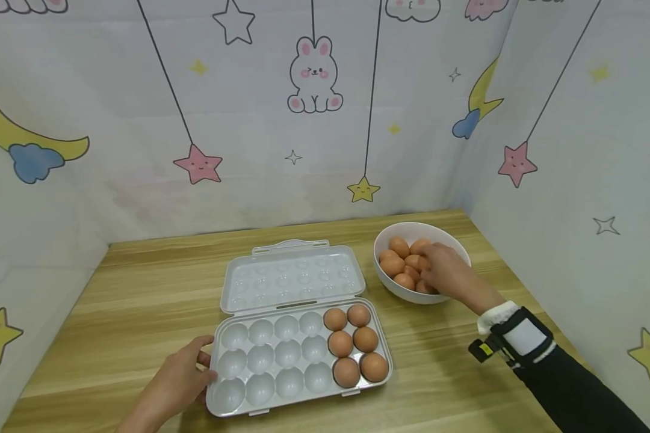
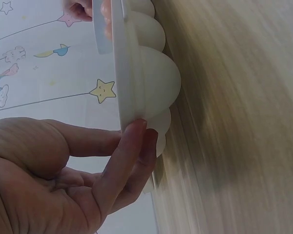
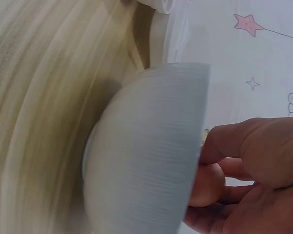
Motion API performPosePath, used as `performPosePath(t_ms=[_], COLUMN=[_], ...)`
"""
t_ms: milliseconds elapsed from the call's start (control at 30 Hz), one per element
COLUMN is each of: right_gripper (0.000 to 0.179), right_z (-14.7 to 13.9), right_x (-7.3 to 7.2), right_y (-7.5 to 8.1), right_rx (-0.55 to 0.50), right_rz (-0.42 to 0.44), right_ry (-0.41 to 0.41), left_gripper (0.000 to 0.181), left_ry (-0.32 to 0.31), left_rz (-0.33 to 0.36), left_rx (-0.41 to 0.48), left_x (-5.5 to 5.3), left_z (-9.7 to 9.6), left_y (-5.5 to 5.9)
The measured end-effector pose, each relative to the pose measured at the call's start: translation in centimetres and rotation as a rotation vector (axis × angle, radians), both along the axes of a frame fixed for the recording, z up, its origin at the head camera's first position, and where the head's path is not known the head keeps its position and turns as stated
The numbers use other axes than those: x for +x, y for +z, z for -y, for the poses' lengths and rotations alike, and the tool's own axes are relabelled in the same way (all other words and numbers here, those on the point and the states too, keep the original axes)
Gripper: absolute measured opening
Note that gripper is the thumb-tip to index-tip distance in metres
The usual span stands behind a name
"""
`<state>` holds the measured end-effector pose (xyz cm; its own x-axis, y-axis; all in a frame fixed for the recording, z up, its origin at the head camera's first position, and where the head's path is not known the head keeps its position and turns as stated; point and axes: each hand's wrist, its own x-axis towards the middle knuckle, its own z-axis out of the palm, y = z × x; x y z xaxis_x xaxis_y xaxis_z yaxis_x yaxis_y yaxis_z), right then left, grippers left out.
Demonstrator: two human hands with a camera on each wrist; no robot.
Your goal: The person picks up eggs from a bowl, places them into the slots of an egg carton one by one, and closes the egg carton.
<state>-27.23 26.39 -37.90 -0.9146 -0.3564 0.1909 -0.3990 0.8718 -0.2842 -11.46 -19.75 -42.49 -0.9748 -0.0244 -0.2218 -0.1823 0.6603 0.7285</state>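
Observation:
My left hand pinches the left edge of a white plastic egg box, with thumb and fingertips at the rim in the left wrist view. The box lies with its lid folded back. Brown eggs fill its two right-hand columns, three in each; the other cups are bare. Over the right side of a white bowl, my right hand reaches in among several brown eggs. Seen from the right wrist, its fingers hold an egg just at the bowl's rim.
The clear dimpled lid lies flat behind the cups, its left side near the bowl's level on the wooden table. Printed cloth walls with stars and a rabbit stand behind and at both sides.

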Motion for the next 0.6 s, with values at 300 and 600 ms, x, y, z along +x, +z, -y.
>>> performPosePath(t_ms=[300, 600], right_gripper=[0.031, 0.037], right_z=[0.2, 1.9], right_x=[2.3, 4.8], right_y=[4.1, 8.3], right_rx=[-0.108, -0.167], right_rz=[-0.018, -0.103], right_ry=[0.028, 0.198], left_gripper=[0.061, 0.061], left_ry=[-0.015, -0.014], left_rz=[0.012, 0.007], left_rx=[-0.024, -0.025], left_x=[-0.1, 0.0], left_z=[-0.1, -0.3], left_y=[0.3, 0.4])
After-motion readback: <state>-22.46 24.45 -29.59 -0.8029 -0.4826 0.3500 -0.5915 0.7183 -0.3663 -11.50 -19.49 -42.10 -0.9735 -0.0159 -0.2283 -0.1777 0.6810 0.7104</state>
